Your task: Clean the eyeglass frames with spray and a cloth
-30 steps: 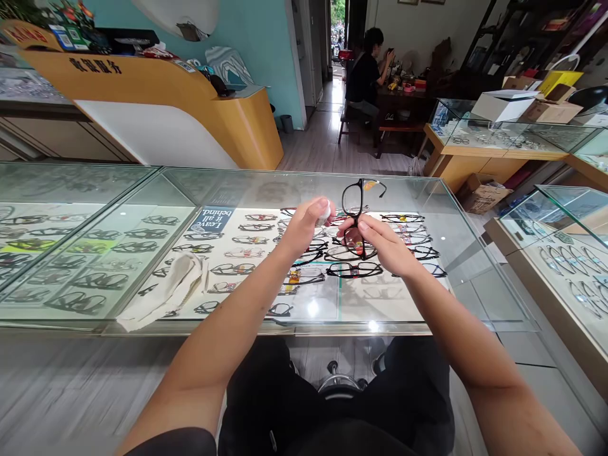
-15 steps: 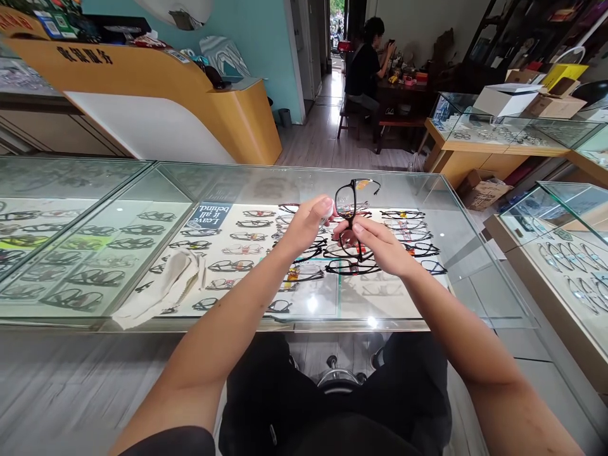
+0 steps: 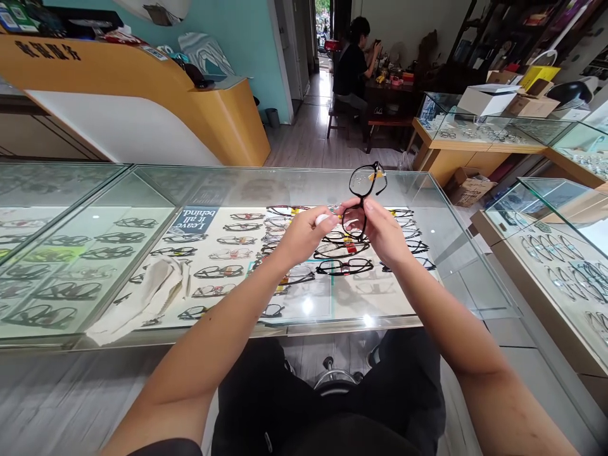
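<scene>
A pair of black-framed eyeglasses (image 3: 363, 181) is upright on end above the glass counter, one lens over the other. My right hand (image 3: 384, 233) grips it near the bridge, fingers closed around the frame. Beside the lower lens is my left hand (image 3: 304, 235), its fingers closed on a small white thing (image 3: 323, 218); its kind is too hidden to tell. Under the glass, rows of eyeglasses (image 3: 344, 266) lie on a pale surface. A crumpled white cloth (image 3: 142, 297) rests on the counter to the left.
The glass display counter (image 3: 304, 329) spans the space before me, with a blue card (image 3: 199, 220) inside. Behind it stand an orange desk (image 3: 232, 120) at left and another display case (image 3: 484, 142) with boxes at right. A person (image 3: 350, 69) sits at a far table.
The eyeglasses have swung in my right hand, their top shifting right and up. My left hand with the white thing has moved down slightly. The camera view has turned a little right.
</scene>
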The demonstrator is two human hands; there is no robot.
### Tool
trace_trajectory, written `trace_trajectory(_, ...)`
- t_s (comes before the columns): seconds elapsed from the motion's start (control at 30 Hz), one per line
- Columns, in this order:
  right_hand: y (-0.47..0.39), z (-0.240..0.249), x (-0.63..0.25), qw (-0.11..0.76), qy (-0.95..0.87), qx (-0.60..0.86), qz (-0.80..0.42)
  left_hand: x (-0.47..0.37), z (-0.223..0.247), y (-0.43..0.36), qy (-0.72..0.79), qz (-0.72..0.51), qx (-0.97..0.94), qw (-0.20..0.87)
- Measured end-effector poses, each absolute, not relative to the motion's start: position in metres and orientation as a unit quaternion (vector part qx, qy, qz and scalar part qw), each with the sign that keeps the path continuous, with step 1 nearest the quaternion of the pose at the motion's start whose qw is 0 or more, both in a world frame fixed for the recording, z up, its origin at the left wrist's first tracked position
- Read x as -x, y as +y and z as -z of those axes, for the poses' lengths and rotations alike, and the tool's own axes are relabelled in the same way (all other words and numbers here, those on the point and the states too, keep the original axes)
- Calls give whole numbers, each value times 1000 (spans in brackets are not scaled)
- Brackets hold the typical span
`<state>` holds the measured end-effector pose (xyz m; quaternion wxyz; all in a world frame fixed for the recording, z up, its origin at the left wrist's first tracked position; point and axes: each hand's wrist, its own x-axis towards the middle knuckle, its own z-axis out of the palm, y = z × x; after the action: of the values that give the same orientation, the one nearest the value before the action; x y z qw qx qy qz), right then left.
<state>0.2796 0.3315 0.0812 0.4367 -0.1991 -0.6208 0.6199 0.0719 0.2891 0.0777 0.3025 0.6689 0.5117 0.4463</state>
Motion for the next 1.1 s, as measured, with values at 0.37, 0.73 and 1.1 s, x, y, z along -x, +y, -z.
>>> trace_trajectory(0.37, 329, -81, -278, 409, -656, 220, -595, -77, -78, 287, 503, -443, -678, 301)
trace_trajectory(0.73, 331, -87, -282, 428, -629, 224, -609, -47, -85, 299, 488, -551, -610, 292)
trace_trajectory(1.1, 346, -88, -290, 476, -563, 205, -643, 86, -51, 345, 753, -545, -342, 135)
